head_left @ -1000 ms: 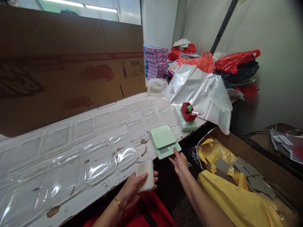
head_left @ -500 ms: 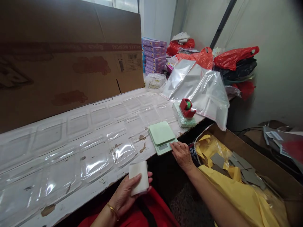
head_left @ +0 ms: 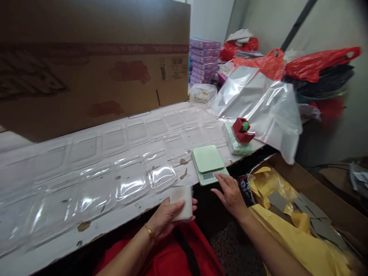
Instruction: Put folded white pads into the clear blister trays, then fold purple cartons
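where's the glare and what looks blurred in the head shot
Head view: bright glare patches sit on the clear plastic trays covering the table; the red bags at the right edge are smeared by motion blur; straight edges bow with wide-angle distortion; the left hand holding the white block and the green scale stay fairly sharp.

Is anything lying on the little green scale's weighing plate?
Empty: the green scale shows a bare plate. The right hand touches its front edge.

Left hand [head_left: 165, 216] clasped, right hand [head_left: 231, 193] outstretched
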Demonstrator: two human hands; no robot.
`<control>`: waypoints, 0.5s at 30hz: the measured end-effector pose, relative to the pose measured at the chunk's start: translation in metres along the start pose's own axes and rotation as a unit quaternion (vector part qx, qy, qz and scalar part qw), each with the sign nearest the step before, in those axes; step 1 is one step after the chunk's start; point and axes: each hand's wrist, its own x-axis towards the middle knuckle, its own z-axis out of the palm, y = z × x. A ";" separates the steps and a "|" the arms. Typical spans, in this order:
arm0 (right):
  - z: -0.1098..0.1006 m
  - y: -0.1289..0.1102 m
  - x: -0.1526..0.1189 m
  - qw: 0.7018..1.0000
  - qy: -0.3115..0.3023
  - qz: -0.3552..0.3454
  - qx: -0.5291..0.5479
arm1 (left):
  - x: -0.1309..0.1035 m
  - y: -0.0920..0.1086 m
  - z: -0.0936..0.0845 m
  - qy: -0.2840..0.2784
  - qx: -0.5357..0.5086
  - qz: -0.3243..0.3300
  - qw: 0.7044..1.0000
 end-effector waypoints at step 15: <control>-0.016 -0.098 0.027 0.977 0.015 -0.160 0.142 | -0.014 0.017 0.010 -0.069 0.242 0.120 0.960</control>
